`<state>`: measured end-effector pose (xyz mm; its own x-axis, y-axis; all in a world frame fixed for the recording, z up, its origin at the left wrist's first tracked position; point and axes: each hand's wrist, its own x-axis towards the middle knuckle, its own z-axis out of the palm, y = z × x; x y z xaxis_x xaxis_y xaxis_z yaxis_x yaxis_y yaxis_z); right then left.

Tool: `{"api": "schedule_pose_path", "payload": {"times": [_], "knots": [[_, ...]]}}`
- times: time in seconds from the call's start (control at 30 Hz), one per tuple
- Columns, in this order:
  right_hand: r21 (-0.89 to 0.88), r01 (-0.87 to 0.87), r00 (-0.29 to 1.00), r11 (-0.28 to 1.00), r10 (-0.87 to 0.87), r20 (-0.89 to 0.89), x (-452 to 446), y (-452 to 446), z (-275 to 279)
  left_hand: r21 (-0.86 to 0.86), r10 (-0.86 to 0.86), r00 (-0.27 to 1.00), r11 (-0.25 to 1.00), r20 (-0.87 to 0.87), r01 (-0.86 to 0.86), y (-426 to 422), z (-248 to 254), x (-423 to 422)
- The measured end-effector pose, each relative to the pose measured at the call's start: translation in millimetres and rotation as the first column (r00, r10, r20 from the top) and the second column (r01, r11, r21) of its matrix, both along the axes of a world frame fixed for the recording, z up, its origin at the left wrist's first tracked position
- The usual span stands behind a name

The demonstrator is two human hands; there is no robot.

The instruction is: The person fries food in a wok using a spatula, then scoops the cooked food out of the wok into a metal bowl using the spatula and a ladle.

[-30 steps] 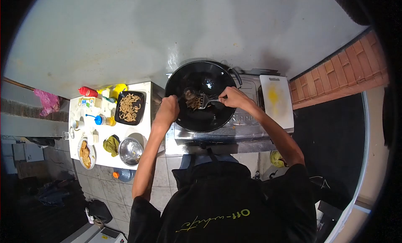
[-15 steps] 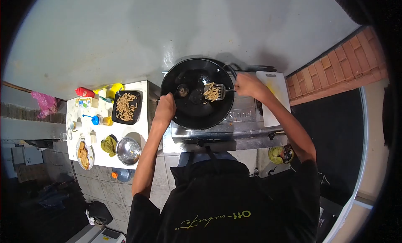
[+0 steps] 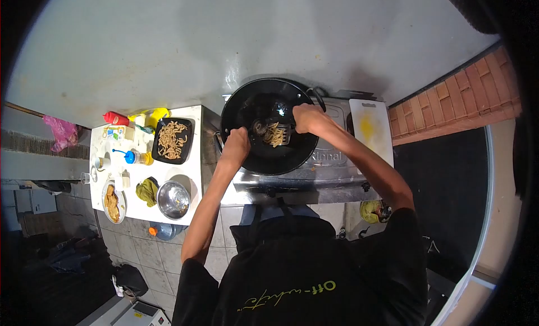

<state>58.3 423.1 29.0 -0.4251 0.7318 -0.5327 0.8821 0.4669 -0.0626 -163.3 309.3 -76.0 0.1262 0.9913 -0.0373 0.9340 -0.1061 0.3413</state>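
A black wok (image 3: 281, 162) sits on the stove with dark, shiny oil in its bottom. My right hand (image 3: 307, 119) is closed around the handle of a slotted spatula (image 3: 286, 133), over the wok's right side. Several pale fried strips (image 3: 273, 136) lie on the spatula's head. Over the left part of the wok, my left hand (image 3: 236, 142) is closed on a small round-bowled ladle (image 3: 259, 127), whose bowl is close beside the strips. Its handle is mostly hidden by my fingers.
Left on a white table are a black tray (image 3: 188, 138) of similar strips, a metal bowl (image 3: 173, 200), a plate of fried food (image 3: 114, 203), a green cloth (image 3: 147, 192) and bottles (image 3: 135, 157). A white cutting board (image 3: 371, 119) lies right of the stove (image 3: 331, 177).
My right hand has moved left over the wok, carrying the spatula and strips toward its middle. My left hand has shifted slightly right, so ladle and spatula are now close together.
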Motion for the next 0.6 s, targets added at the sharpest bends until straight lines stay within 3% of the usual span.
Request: {"api": "schedule_pose_path", "payload": {"times": [0.03, 0.1, 0.2, 0.27, 0.33, 0.5, 0.6], "knots": [[0.001, 0.0, 1.0, 1.0, 0.0, -0.001, 8, -2, -7, 0.001, 0.0, 1.0, 1.0, -0.001, 0.0, -1, -1, -2], [0.031, 0.099, 0.971, 0.995, -0.09, -0.223, 23, -5, -29, -0.059, 0.111, 0.966, 0.993, 0.232, -0.1, -3, 17, 1], [-0.067, 0.154, 0.922, 0.986, -0.168, -0.348, 40, -10, -48, 0.073, 0.103, 0.971, 0.99, 0.214, -0.121, -3, 17, -4], [-0.11, 0.212, 0.856, 0.971, -0.239, -0.458, 48, -19, -57, 0.023, 0.134, 0.965, 0.989, 0.227, -0.143, -3, 32, -7], [-0.106, 0.207, 0.831, 0.973, -0.232, -0.505, 56, -24, -57, -0.025, 0.166, 0.957, 0.986, 0.239, -0.165, -4, 58, -9], [-0.108, 0.253, 0.785, 0.961, -0.269, -0.559, 69, -37, -43, 0.143, 0.128, 0.92, 0.971, 0.37, -0.193, -15, 110, -29], [-0.088, 0.233, 0.742, 0.968, -0.236, -0.628, 72, -43, -33, 0.126, 0.17, 0.913, 0.965, 0.372, -0.231, -25, 125, -33]]}}
